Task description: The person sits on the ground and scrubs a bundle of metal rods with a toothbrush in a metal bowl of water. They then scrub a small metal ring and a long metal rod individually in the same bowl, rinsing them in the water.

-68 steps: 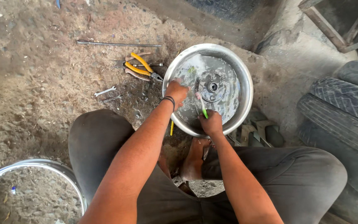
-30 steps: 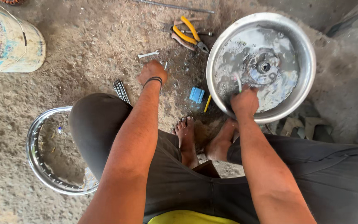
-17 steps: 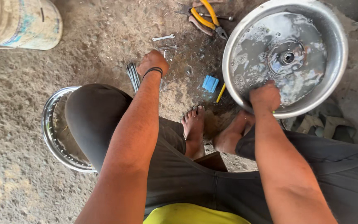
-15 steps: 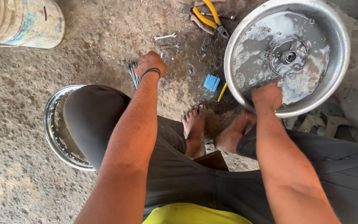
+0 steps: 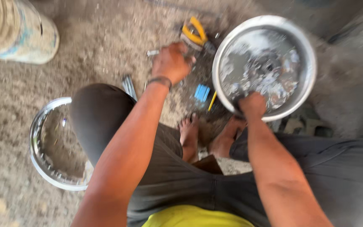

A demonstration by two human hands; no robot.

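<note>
Bare dirt-and-gravel floor, frame blurred w/ motion. Far left: a pale worn bucket (image 5: 17, 29), and below it a spare chrome rim (image 5: 49, 147) flat on the ground by your left knee. Next, a bundle of spokes (image 5: 127, 86) on the dirt just beside that knee. Your left hand (image 5: 171, 63) is low over the ground, knuckles up, fingers curled; can't tell if there's anything in it. A small metal bit (image 5: 152, 53) sits just left of it, yellow-handled pliers (image 5: 196, 35) just beyond. A small blue piece (image 5: 201, 92) and a yellow stick (image 5: 211, 101) lie between the hand and your bare feet (image 5: 190, 134). Right: the wheel rim (image 5: 305, 50) w/ hub lies flat, and your right hand (image 5: 252, 105) is clamped on its near edge. Step, as I read it: steadying the rim w/ the right while the left works among the loose bits. Any pickup there calls for a fine pinch, since the parts are small and close together, and a firm right-hand grip.
</note>
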